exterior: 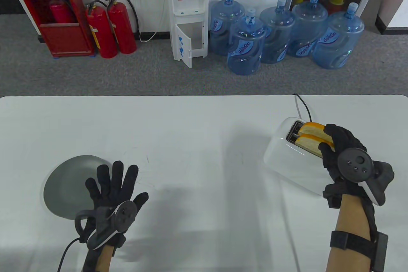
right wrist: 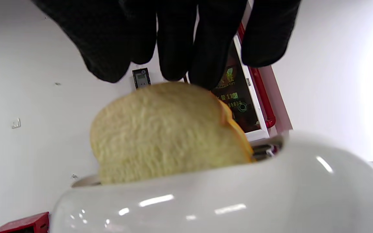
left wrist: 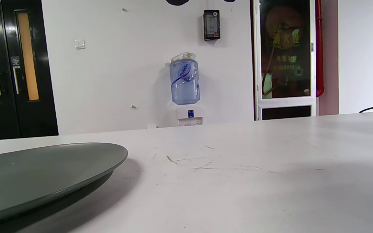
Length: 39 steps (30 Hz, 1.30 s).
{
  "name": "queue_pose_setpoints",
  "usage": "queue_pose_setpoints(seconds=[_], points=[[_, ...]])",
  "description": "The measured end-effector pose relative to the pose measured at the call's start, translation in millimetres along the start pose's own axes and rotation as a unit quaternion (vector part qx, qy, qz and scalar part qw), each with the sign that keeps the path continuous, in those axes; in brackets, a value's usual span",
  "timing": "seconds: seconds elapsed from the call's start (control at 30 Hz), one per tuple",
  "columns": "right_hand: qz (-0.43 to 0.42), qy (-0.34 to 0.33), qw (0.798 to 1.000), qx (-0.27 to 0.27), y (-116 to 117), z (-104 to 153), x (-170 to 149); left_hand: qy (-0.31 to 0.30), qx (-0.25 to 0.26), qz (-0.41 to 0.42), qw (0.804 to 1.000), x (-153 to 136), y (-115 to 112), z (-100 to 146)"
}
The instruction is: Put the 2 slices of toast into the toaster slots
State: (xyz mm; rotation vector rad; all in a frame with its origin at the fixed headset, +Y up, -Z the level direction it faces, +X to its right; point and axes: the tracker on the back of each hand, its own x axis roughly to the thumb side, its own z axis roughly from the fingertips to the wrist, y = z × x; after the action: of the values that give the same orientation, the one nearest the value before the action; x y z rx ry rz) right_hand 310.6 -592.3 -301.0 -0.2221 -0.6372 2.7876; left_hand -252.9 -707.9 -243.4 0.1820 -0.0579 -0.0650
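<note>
My right hand (exterior: 334, 150) rests relaxed fingers on both slices (exterior: 314, 139) to seat them in the toaster (exterior: 280, 154); my left hand (exterior: 113, 194) lies spread, idle.

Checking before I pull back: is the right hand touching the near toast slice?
Cannot tell. In the right wrist view the fingertips overlap the slice's top edge, showing neither contact nor gap.

We see bare table (exterior: 197, 144) between the grey plate (exterior: 63, 176) at left and the white toaster (exterior: 287, 160) at right. Both toaster slots are filled by toast slices (exterior: 314, 139), and the right hand (exterior: 342, 154) blocks them from above.
</note>
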Motion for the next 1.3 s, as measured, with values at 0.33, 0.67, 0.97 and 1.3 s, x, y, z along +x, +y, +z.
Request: queue_pose_setpoints(seconds=[0.33, 0.67, 0.97, 1.3], points=[[-0.024, -0.017, 0.999, -0.031, -33, 6, 21, -0.005, 0.004, 0.002, 1.000, 2, 0, 1], [-0.048, -0.062, 0.995, -0.054, -58, 18, 47, -0.017, 0.004, 0.002, 1.000, 8, -1, 3], [-0.036, -0.127, 0.988, -0.078, -64, 35, 75, -0.023, 0.002, 0.000, 1.000, 13, -3, 3], [-0.015, -0.197, 0.975, -0.099, -58, 59, 116, -0.025, 0.001, -0.001, 1.000, 14, -3, 4]])
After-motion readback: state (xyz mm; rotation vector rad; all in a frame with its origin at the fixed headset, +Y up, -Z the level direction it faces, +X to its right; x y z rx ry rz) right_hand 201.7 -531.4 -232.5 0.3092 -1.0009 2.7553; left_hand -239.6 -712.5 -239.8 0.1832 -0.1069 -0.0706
